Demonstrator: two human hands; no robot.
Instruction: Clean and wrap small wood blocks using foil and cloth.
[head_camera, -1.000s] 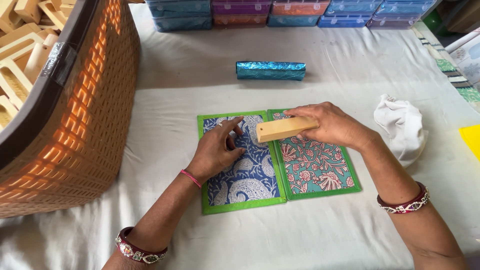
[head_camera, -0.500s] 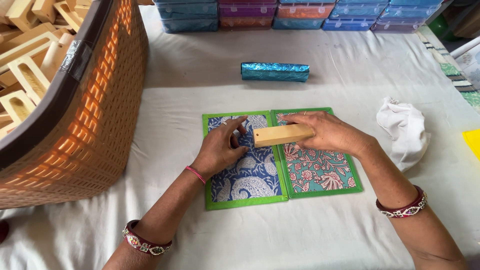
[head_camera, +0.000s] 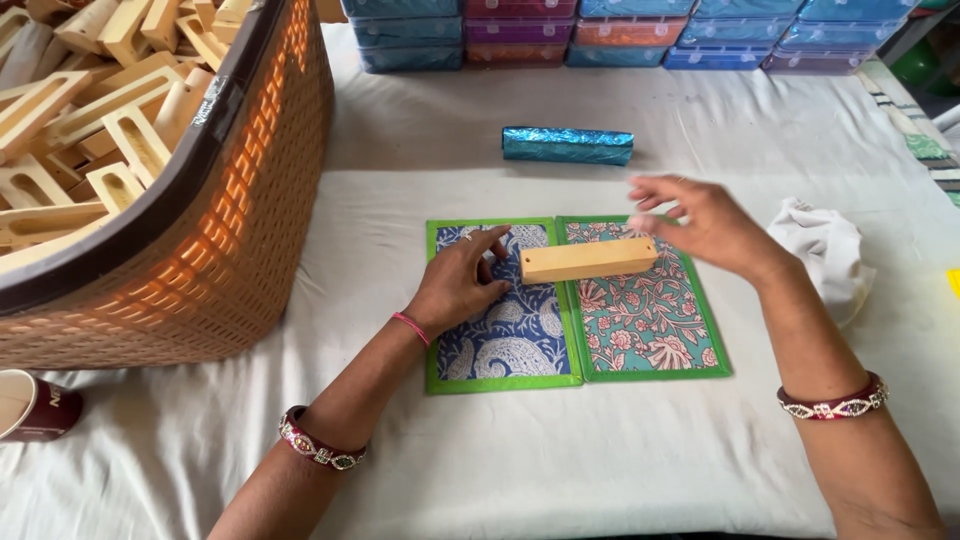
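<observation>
Beside wooden block (head_camera: 588, 259): basket (head_camera: 230, 250), cloth (head_camera: 825, 250).

A white cloth covered the surface (head_camera: 620, 450). At its middle lay an open green-edged patterned cover (head_camera: 575, 300). Beyond that cover lay a shiny blue wrapped bar (head_camera: 567, 145), left of it an orange woven basket (head_camera: 200, 230), right of it a crumpled white cloth (head_camera: 825, 250).

The block (head_camera: 588, 259) was pale tan. Under it, the left sheet (head_camera: 500, 325) showed blue-and-white paisley, the right sheet (head_camera: 650, 320) teal with pink flowers, both edged green. The roll (head_camera: 567, 144) was shiny blue foil. The basket (head_camera: 240, 230) was orange-brown lattice, rimmed dark. The cloth (head_camera: 830, 250) was white.
</observation>
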